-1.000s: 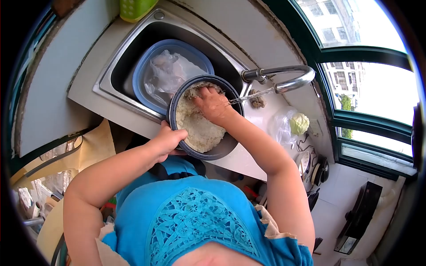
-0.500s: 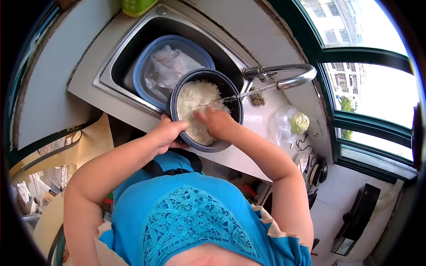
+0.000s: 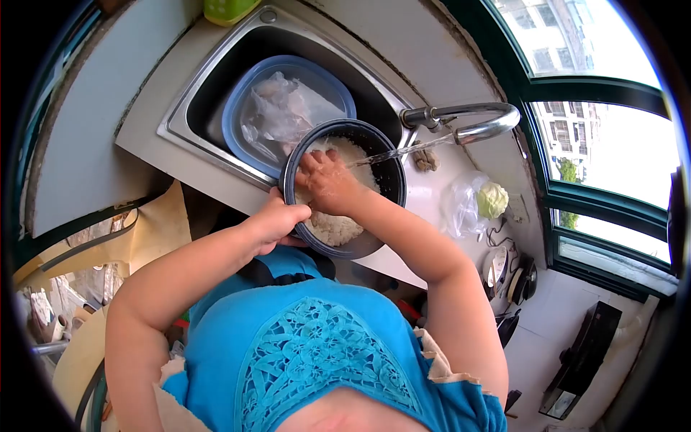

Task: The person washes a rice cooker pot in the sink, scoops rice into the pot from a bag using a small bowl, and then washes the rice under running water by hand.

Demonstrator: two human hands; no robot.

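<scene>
Right hand (image 3: 327, 183) farther across grainy rice (image 3: 335, 227)

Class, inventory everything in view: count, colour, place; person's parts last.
Counter: 1, pale, around sink
Sink: 1, silver, upper centre
Basin: 1, blue, in sink
Bags: 2, clear, in basin, by cabbage
Cabbage: 1, green, on counter
Faucet: 1, silver, beside sink
Lump: 1, brown, near faucet
Pot: 1, dark, at sink's edge
Rice: uncounted, whitish, in pot
Water stream: 1, clear, entering pot
Container: 1, green, top edge
Windows: several, green-framed, right
Kitchenware: unclear, dark, right
Shirt: 1, blue, worn
Left hand: 1, bare, gripping pot
Right hand: 1, bare, inside pot
</scene>
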